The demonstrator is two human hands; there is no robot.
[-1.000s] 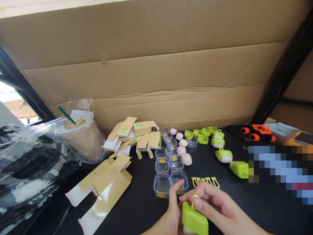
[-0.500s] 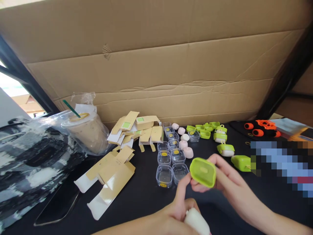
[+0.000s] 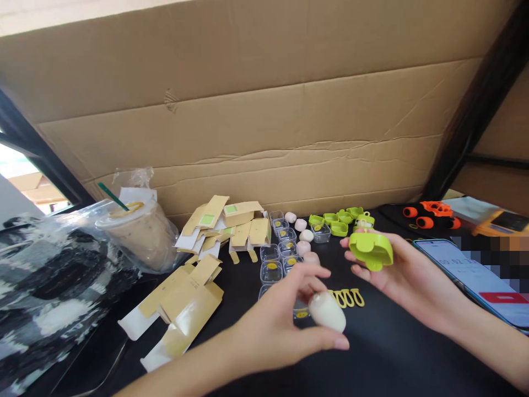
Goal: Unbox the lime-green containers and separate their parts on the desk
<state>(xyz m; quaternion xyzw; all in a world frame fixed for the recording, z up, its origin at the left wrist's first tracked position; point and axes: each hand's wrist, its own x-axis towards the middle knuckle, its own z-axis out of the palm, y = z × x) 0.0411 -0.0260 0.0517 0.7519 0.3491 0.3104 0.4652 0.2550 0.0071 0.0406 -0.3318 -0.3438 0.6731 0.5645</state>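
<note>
My left hand (image 3: 275, 325) holds a white rounded case (image 3: 328, 312), the thumb below it and the fingers curled behind and above. Across from it, my right hand (image 3: 399, 270) grips a bright green soft cover (image 3: 371, 251), tilted with its scalloped edge downward. The case and the cover are apart. Several yellow-green loops (image 3: 350, 298) lie on the table between the hands. Behind my left hand stand clear plastic boxes (image 3: 270, 272) with yellow stickers, partly hidden by the fingers. Alongside them runs a line of pinkish and white rounded cases (image 3: 306, 236).
More green covers (image 3: 339, 229) lie at the back. Folded cardboard boxes (image 3: 182, 292) spread left of the clear ones, beside a bagged drink cup (image 3: 136, 231). A phone (image 3: 475, 281) and an orange wheeled toy (image 3: 436, 212) are on the right. Cardboard (image 3: 248, 110) walls the back.
My left hand has lifted the white case up into fuller view and left the cover's edge. My right hand has moved right and turned the cover. The loops now show.
</note>
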